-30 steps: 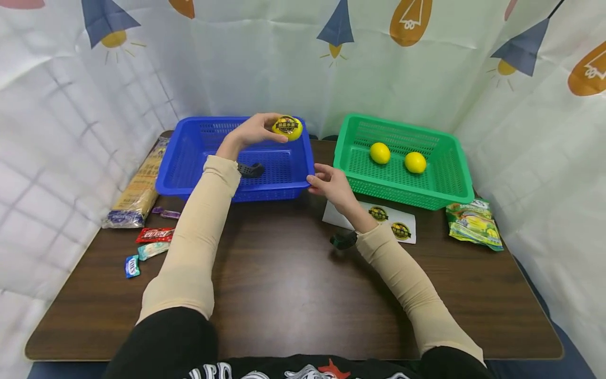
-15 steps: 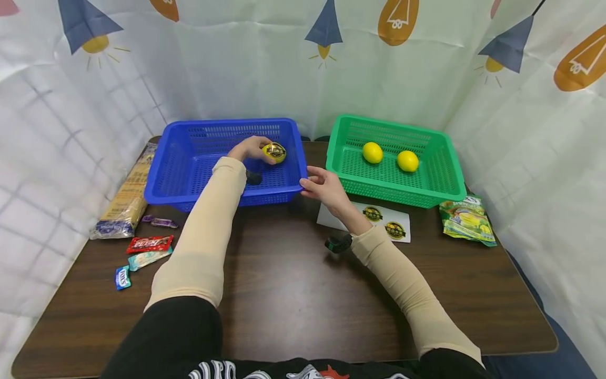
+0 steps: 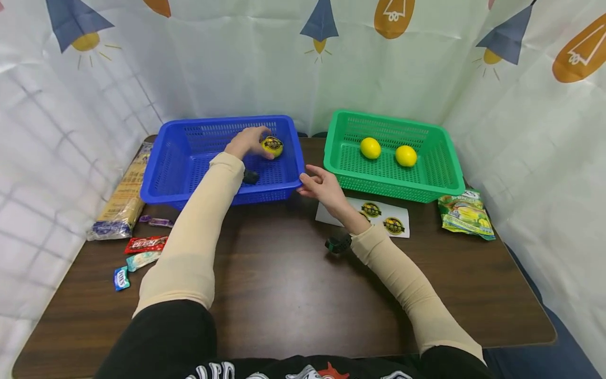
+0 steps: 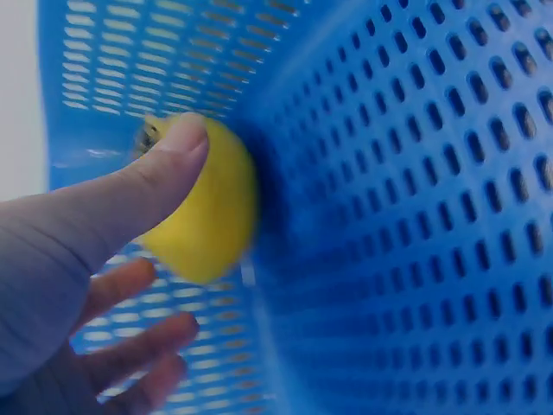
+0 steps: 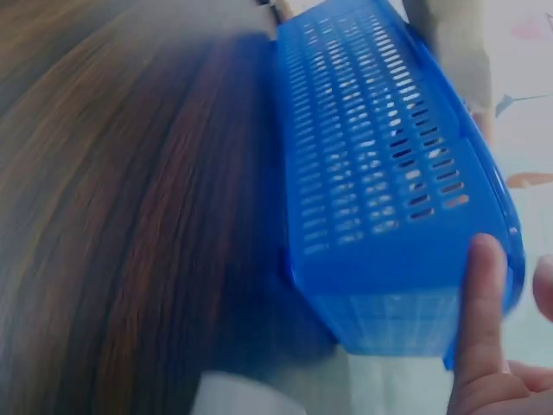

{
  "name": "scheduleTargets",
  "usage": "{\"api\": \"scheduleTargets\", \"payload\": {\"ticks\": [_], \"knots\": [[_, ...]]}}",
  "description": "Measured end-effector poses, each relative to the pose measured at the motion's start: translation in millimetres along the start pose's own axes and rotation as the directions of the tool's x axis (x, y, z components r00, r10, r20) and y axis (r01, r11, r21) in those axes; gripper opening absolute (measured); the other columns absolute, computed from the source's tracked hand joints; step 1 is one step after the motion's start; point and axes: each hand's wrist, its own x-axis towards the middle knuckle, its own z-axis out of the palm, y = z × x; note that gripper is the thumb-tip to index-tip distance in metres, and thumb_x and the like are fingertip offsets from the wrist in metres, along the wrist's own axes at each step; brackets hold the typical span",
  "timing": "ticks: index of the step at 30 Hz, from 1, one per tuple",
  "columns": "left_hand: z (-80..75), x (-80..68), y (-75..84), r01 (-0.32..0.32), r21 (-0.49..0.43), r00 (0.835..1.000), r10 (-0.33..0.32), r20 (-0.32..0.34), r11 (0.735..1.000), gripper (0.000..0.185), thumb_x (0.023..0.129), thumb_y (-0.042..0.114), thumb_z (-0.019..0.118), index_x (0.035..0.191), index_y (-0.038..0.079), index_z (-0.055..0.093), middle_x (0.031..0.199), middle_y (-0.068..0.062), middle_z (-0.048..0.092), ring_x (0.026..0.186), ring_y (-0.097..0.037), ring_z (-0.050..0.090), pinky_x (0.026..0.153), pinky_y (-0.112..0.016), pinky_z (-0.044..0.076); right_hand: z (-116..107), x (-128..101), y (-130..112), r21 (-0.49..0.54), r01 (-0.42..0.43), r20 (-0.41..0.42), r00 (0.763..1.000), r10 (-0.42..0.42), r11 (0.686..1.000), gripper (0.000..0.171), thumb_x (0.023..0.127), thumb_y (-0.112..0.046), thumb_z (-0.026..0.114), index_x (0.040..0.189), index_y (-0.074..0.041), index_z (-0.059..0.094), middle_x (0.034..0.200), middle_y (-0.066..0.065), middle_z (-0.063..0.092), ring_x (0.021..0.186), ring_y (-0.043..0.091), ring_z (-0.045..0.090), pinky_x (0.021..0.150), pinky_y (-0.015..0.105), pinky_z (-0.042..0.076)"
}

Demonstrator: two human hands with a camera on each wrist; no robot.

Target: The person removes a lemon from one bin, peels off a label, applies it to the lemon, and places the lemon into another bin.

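My left hand (image 3: 247, 142) reaches into the blue basket (image 3: 222, 198), beside a yellow lemon (image 3: 272, 147) with a black round sticker. In the left wrist view the lemon (image 4: 207, 212) lies in the basket's corner; the thumb overlaps it, while the other visible fingers are spread apart from it. My right hand (image 3: 326, 190) holds the front right corner of the same basket, one finger (image 5: 484, 277) against the outer wall below the rim and the thumb at the rim. Two more lemons (image 3: 370, 148) lie in the green basket (image 3: 393, 188) to the right.
A sheet of round stickers (image 3: 395, 225) lies in front of the green basket, with a green candy bag (image 3: 466, 215) beyond it. At left are a long golden packet (image 3: 118, 202), a red wrapper (image 3: 145, 243) and several small sweets. A patterned curtain (image 3: 246, 63) surrounds the table.
My left hand has carried the stickered lemon from above the blue basket's back rim down inside it, then loosened its fingers. The right hand keeps its place at the basket corner.
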Motion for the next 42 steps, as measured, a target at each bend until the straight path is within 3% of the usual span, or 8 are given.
{"api": "scheduleTargets", "payload": {"ticks": [6,9,16,19,22,28,35,42], "knots": [[-23.9,-31.9,16.7,0.002,0.052,0.993,0.004,-0.119,0.999,0.093,0.09,0.048,0.068,0.161,0.024,0.012,0.164,-0.016,0.027,0.148,-0.044,0.031,0.112,-0.068,0.033,-16.5,-19.9,-12.1,-0.203,0.061,0.06,0.997,-0.05,0.977,0.06,0.101,-0.04,0.055,0.151,-0.009,0.04,0.123,0.027,0.066,0.109,0.045,0.066,0.092,0.051,0.057],[-32.2,-59.9,38.0,-0.091,-0.003,0.958,0.086,-0.275,0.996,0.082,0.095,0.05,0.06,0.16,0.021,0.018,0.157,-0.014,0.043,0.138,-0.038,0.046,0.107,-0.061,0.043,-27.6,-35.7,-19.6,-0.344,0.125,0.085,0.991,-0.102,0.931,0.048,0.1,-0.042,0.056,0.139,-0.013,0.055,0.119,0.021,0.069,0.105,0.04,0.068,0.085,0.051,0.06],[2.7,-128.0,88.1,-0.495,-0.029,0.741,0.404,-0.537,0.869,0.052,0.097,0.036,0.063,0.142,0.011,0.053,0.112,-0.011,0.074,0.09,-0.023,0.072,0.077,-0.039,0.058,-45.8,-61.2,-22.6,-0.501,0.203,0.185,0.975,-0.126,0.841,0.034,0.099,-0.04,0.059,0.12,-0.016,0.068,0.109,0.016,0.073,0.089,0.028,0.072,0.076,0.045,0.061],[36.1,-142.3,95.3,-0.597,-0.066,0.694,0.473,-0.542,0.8,0.041,0.096,0.03,0.065,0.132,0.009,0.061,0.101,-0.008,0.075,0.078,-0.018,0.071,0.068,-0.031,0.057,-53.1,-68.3,-19.0,-0.565,0.217,0.216,0.97,-0.111,0.796,0.036,0.1,-0.04,0.058,0.121,-0.013,0.068,0.108,0.015,0.074,0.086,0.025,0.072,0.071,0.038,0.061],[70.8,-148.0,97.3,-0.631,-0.121,0.717,0.516,-0.469,0.766,0.034,0.096,0.029,0.066,0.123,0.009,0.066,0.097,-0.005,0.075,0.076,-0.013,0.069,0.066,-0.027,0.056,-61.8,-75.6,-11.6,-0.602,0.207,0.224,0.971,-0.085,0.772,0.037,0.1,-0.037,0.059,0.123,-0.009,0.068,0.105,0.015,0.074,0.085,0.024,0.07,0.068,0.032,0.059],[131.5,-148.7,91.1,-0.567,-0.33,0.824,0.512,-0.244,0.755,0.035,0.097,0.03,0.065,0.122,0.006,0.067,0.099,-0.003,0.076,0.085,-0.009,0.07,0.073,-0.022,0.056,-75.3,-89.1,5.9,-0.615,0.15,0.238,0.971,0.0,0.774,0.031,0.098,-0.032,0.062,0.12,-0.011,0.068,0.102,0.014,0.074,0.078,0.028,0.066,0.067,0.031,0.057],[154.5,-152.1,95.6,-0.37,-0.578,0.908,0.414,-0.06,0.727,0.047,0.1,0.029,0.059,0.139,0.003,0.052,0.121,-0.012,0.072,0.105,-0.02,0.073,0.091,-0.032,0.058,-88.3,-93.7,7.4,-0.632,0.185,0.259,0.966,-0.02,0.753,0.033,0.096,-0.032,0.065,0.12,-0.009,0.068,0.103,0.011,0.074,0.079,0.028,0.068,0.067,0.027,0.056],[159.4,-143.3,109.9,-0.123,-0.882,0.94,0.338,0.044,0.455,0.057,0.104,0.022,0.05,0.151,-0.004,0.031,0.136,-0.03,0.059,0.114,-0.029,0.069,0.104,-0.04,0.053,-101.2,-84.6,-22.1,-0.721,0.332,0.312,0.939,-0.142,0.608,0.03,0.095,-0.03,0.068,0.118,-0.011,0.07,0.1,0.004,0.076,0.081,0.017,0.07,0.07,0.026,0.055]]}}
